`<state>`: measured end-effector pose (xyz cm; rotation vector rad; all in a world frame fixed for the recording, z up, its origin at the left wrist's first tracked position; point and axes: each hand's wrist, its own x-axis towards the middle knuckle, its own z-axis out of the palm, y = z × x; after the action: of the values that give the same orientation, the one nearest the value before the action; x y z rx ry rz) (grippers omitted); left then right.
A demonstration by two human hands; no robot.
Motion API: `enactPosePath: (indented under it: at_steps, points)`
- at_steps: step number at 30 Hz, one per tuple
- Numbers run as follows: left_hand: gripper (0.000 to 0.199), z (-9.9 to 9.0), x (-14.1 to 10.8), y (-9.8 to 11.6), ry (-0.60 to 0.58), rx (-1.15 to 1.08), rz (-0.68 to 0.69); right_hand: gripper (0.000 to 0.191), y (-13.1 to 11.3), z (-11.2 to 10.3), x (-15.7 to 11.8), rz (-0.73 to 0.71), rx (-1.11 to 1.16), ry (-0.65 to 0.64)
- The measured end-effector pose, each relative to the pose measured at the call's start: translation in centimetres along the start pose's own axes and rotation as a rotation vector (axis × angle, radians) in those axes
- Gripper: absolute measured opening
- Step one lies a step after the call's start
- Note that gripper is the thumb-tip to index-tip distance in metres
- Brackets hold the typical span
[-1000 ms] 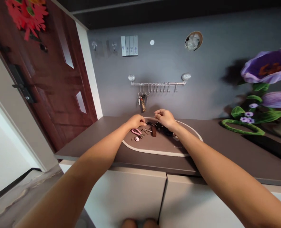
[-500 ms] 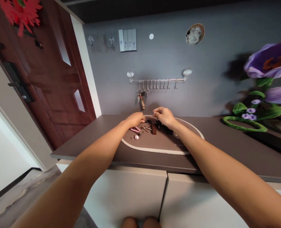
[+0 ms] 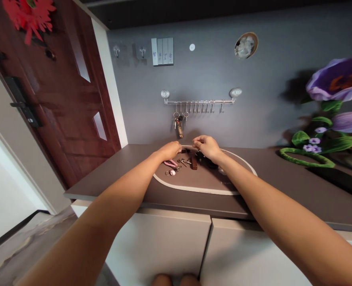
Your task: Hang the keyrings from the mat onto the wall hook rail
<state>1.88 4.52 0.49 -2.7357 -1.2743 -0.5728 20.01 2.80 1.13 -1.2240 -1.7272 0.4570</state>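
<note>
My left hand (image 3: pixel 171 150) is closed at the back left of the brown oval mat (image 3: pixel 194 183), by a small black item (image 3: pixel 185 151); what its fingers hold is too small to tell. Over the back of the mat, my right hand (image 3: pixel 206 146) has its fingertips pinched together, and anything between them cannot be made out. Between and below the hands lie a pink strap (image 3: pixel 170 163), a pink bell (image 3: pixel 173 172), some keys (image 3: pixel 184 161) and a dark red block (image 3: pixel 194 163). Black objects (image 3: pixel 205 159) are partly hidden under my right hand.
Keys with a brown tag (image 3: pixel 180 129) hang from the clear hook rail (image 3: pixel 200 102) on the wall. Purple artificial flowers (image 3: pixel 337 79) and a green ring (image 3: pixel 305 157) are at the right. A dark red door (image 3: pixel 59 99) stands at the left.
The view has shifted slightly. My left hand has moved back a little from the black item, which shows more now. My right hand keeps nearly the same pose.
</note>
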Motion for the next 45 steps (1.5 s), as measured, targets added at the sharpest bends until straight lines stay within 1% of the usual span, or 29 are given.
enactPosePath:
  at_steps: [3, 5, 7, 10, 14, 19, 22, 25, 29, 38, 45]
  points:
    - [0.024, -0.1, -0.2, 0.1, 0.001, 0.116, 0.014, 0.01, -0.1, 0.0, -0.1, 0.008, -0.002, -0.003]
    - [0.025, -0.2, -0.2, 0.2, 0.027, 0.141, -0.006, 0.011, -0.1, 0.0, -0.1, 0.007, -0.005, -0.002]
    - [0.024, -0.3, -0.2, 0.2, 0.061, 0.115, -0.034, 0.011, 0.0, 0.0, 0.0, -0.002, -0.017, -0.001]
    - [0.022, -0.4, -0.1, 0.2, 0.122, 0.002, -0.077, 0.012, 0.1, 0.0, 0.1, -0.018, -0.036, -0.005]
    - [0.02, -0.4, 0.1, 0.2, 0.181, -0.273, -0.147, 0.012, -0.1, 0.1, -0.1, -0.034, -0.032, -0.01]
    - [0.013, -0.6, 0.3, 1.1, 0.192, -0.802, -0.328, 0.017, -1.0, 0.0, -0.7, -0.065, -0.048, -0.013]
    - [0.012, -1.0, 0.3, 2.1, 0.209, -1.035, -0.362, 0.02, -1.4, 0.0, -1.0, -0.07, -0.018, -0.019]
    - [0.011, -1.6, 0.2, 2.8, 0.223, -1.161, -0.363, 0.024, -1.5, 0.1, -1.2, -0.098, 0.014, -0.029]
    - [0.01, -1.8, 0.1, 3.1, 0.223, -1.245, -0.349, 0.026, -1.5, 0.2, -1.2, -0.145, 0.026, -0.024]
    - [0.01, -2.0, 0.0, 3.1, 0.219, -1.318, -0.336, 0.021, -2.0, 0.0, -1.5, -0.14, 0.007, 0.038]
    - [0.008, -2.3, -0.1, 3.4, 0.232, -1.383, -0.344, 0.017, -1.8, -0.1, -1.3, -0.175, 0.023, 0.078]
